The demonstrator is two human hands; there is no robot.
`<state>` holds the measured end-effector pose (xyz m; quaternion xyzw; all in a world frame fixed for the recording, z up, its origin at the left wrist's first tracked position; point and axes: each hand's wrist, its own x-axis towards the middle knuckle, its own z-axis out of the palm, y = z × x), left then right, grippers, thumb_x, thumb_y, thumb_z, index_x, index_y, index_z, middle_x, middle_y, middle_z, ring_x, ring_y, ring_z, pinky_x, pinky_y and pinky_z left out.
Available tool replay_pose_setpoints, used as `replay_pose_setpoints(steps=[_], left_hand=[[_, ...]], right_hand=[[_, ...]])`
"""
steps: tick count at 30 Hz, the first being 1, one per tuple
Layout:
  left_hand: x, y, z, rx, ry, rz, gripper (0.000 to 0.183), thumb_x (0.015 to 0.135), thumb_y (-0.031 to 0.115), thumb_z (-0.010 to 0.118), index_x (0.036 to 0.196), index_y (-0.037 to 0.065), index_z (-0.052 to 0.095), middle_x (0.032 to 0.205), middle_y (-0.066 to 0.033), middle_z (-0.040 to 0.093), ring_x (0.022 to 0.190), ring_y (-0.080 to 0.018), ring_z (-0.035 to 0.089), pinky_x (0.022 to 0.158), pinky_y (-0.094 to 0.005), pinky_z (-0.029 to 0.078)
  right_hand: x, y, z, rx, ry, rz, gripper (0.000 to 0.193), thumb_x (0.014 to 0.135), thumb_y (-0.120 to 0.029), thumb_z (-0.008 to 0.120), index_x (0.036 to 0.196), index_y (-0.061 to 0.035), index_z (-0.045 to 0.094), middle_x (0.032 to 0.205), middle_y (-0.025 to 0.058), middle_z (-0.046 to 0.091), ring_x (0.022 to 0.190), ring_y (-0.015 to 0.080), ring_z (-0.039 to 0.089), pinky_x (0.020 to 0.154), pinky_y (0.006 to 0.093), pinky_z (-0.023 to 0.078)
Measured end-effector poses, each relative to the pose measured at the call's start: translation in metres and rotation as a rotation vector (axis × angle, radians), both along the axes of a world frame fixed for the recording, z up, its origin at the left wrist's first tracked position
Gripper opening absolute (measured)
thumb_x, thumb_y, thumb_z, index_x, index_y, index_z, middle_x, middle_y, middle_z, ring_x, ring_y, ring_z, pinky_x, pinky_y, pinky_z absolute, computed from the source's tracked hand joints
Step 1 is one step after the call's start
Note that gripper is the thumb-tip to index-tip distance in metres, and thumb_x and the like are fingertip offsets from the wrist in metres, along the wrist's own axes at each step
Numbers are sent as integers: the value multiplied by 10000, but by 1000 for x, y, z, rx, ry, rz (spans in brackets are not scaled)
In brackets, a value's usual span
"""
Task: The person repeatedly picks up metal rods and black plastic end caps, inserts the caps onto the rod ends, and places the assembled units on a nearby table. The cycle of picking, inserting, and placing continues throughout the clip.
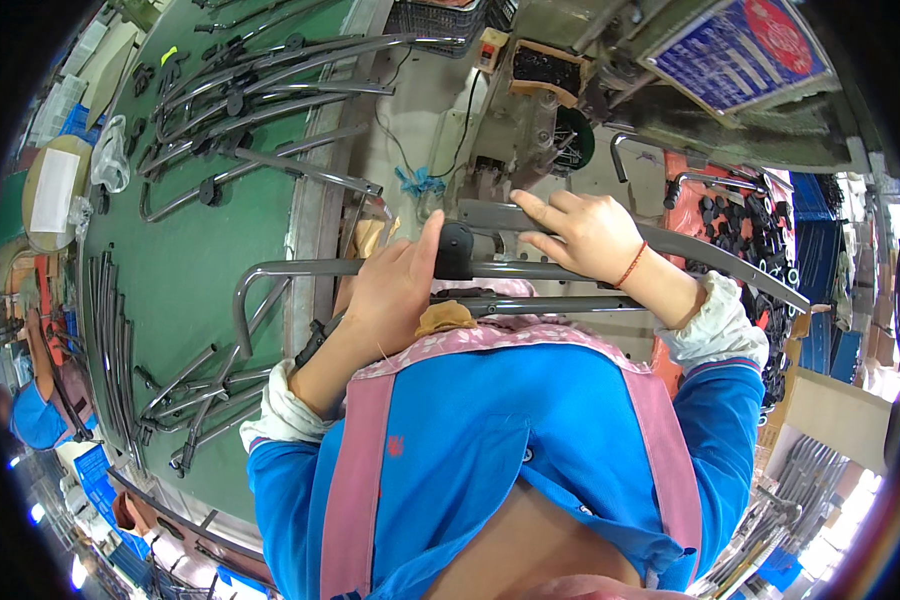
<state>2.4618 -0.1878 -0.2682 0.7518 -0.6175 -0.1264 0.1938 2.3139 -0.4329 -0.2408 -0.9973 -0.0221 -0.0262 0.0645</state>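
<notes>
Left hand (392, 290): lay partly closed over the bent tube (310, 268), one digit up beside the black joint (456, 250); could not tell how firmly, with fingers partly hidden.
Right hand (592, 238): held the flat grey bar (710, 258) between thumb and fingers, half open.
Bent tube: ran crosswise before the pink apron (355, 480), above the lower tube (550, 305).
Green table (230, 225): bore tubular frames (235, 103) and straight tubes (115, 350), at left.
</notes>
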Motion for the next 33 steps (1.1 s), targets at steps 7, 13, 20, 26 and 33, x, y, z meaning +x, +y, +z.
replay_pose_setpoints(steps=[7,13,20,26,33], left_hand=[[3,-10,-3,-11,-3,-20,920,677,-17,673,1453,-85,183,986,-174,598,940,-359,577,806,-443,457],[1,-32,-3,-83,151,-45,752,777,98,651,1437,6,302,979,-185,623,889,-368,614,756,-439,469],[-22,-74,-9,-73,421,262,266,969,334,506,1196,200,548,683,-110,632,667,-320,642,583,-421,462],[-33,-104,-7,-156,363,323,198,978,330,501,1033,171,604,637,-113,606,623,-331,624,550,-425,449],[-33,-131,-10,-213,262,298,198,977,321,494,997,166,616,650,-125,618,636,-352,626,562,-450,464]], right_hand=[[3,7,0,48,99,60,495,910,-404,580,1314,-123,528,754,96,586,628,293,621,553,399,509],[-7,-18,0,81,104,74,467,913,-422,569,1280,-134,566,739,87,579,621,290,614,552,402,509],[-27,-44,-2,125,86,70,444,874,-344,637,1253,-118,592,699,96,561,608,304,584,549,410,474],[-41,-65,-8,88,73,63,472,920,-434,552,1287,-138,577,719,98,582,601,295,607,541,408,502],[-48,-85,-13,108,47,30,473,915,-432,559,1287,-140,580,707,106,584,591,307,605,539,417,500]])
